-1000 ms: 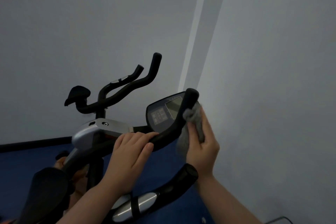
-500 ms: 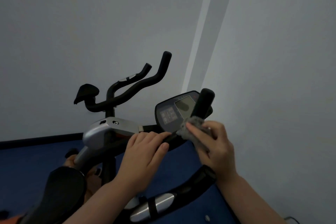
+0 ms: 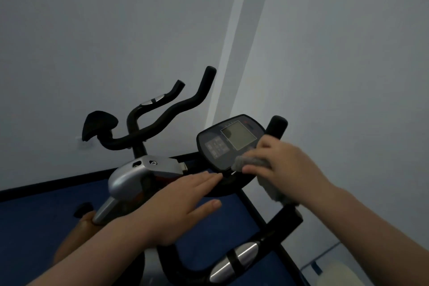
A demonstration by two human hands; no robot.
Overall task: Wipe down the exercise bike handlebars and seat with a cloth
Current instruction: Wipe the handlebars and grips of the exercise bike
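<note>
Your cloth [image 3: 249,162] looks grey, soft and fuzzy. The handlebar [image 3: 276,129] wears matt black foam-like padding. The console [image 3: 228,140] is smooth dark plastic with a glossy screen. The frame cover [image 3: 139,172] is brushed silver, slightly shiny; the wall [image 3: 116,30] is matt.

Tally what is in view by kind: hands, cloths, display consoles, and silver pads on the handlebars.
Hands: 2, left hand and right hand
Grey cloth: 1
Display console: 1
Silver pads on handlebars: 2
Total: 6
</note>
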